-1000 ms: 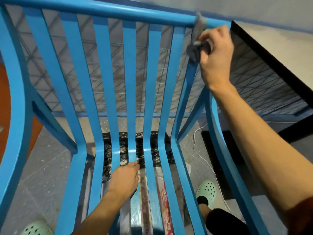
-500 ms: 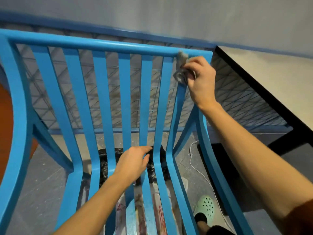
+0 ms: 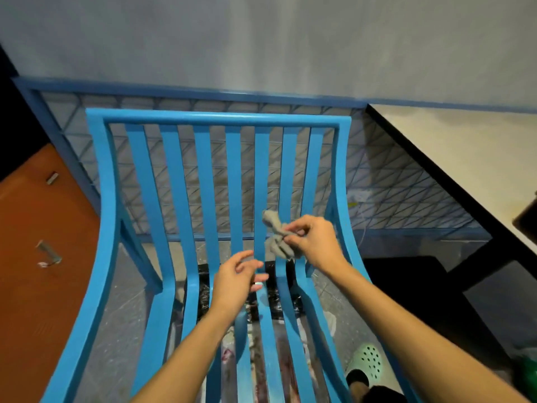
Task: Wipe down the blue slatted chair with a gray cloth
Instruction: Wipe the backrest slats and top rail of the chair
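Note:
The blue slatted chair (image 3: 203, 199) fills the middle of the view, its back facing me and its top rail at the far side. A small crumpled gray cloth (image 3: 276, 237) hangs in front of the right-hand back slats, pinched in the fingers of my right hand (image 3: 313, 239). The cloth is off the chair, held in the air. My left hand (image 3: 235, 280) hovers over the bend where back meets seat, fingers loosely spread and holding nothing, a little below and left of the cloth.
A wire mesh fence (image 3: 392, 175) with a blue frame runs behind the chair. At the right stands a pale table (image 3: 465, 146) with a dark edge. Orange floor (image 3: 37, 228) lies left. My foot in a green clog (image 3: 367, 363) is at the chair's right.
My right hand has come down from the top right corner of the back with the cloth. My left hand has let go of the seat slat and lifted. The view has pulled back.

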Motion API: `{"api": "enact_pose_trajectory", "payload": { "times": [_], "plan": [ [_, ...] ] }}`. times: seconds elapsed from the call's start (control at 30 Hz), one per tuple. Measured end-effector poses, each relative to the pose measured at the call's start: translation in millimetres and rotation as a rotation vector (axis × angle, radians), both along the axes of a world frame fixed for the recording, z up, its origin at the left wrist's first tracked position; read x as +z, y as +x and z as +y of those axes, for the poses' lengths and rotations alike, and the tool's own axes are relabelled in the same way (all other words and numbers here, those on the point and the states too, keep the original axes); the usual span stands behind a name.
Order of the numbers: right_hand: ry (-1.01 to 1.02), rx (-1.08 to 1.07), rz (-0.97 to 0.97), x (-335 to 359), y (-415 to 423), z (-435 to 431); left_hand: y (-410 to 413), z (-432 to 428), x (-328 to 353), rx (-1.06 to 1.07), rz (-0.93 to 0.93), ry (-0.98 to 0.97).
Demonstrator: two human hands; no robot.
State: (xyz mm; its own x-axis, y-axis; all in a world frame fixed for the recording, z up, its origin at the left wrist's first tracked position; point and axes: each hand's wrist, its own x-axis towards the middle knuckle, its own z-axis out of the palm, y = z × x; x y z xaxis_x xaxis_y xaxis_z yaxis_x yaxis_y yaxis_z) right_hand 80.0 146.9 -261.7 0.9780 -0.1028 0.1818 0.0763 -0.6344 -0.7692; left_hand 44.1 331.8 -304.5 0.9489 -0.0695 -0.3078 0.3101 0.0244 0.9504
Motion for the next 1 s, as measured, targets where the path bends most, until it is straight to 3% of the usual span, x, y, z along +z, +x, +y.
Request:
{"api": "enact_pose_trajectory", "payload": {
  "times": [0.07, 0.17, 0.33, 0.43, 0.53, 0.6, 0.87, 1.0],
  "plan": [
    [0.167, 0.019, 0.103, -0.1, -36.7, 17.5, -15.3, 1.7, 6.9, 0.059, 0.136, -0.164],
    [0.234, 0.064, 0.144, 0.7, -90.2, 49.5, -40.9, 1.6, 26.3, 0.163, 0.27, -0.474],
    [0.193, 0.246, 0.167, 0.3, -160.9, 90.5, -81.9, 14.5, 42.2, 0.258, 0.292, -0.52],
    [0.094, 0.294, 0.236, 12.2, -176.2, 81.8, -102.8, 40.3, 44.0, 0.102, 0.065, -0.257],
    [0.063, 0.262, 0.186, 37.6, -191.4, 73.3, -131.2, 54.9, 62.7, -0.22, -0.159, 0.056],
    [0.104, 0.219, 0.129, 55.8, -199.3, 71.0, -146.0, 62.4, 80.0, -0.298, -0.274, 0.149],
    [0.385, 0.103, 0.077, 84.0, -218.8, 74.8, -169.1, 76.3, 134.5, -0.23, -0.402, 0.405],
    [0.381, 0.221, 0.214, 78.6, -213.2, 82.8, -166.0, 78.3, 149.2, -0.133, -0.48, 0.464]
  ]
}}
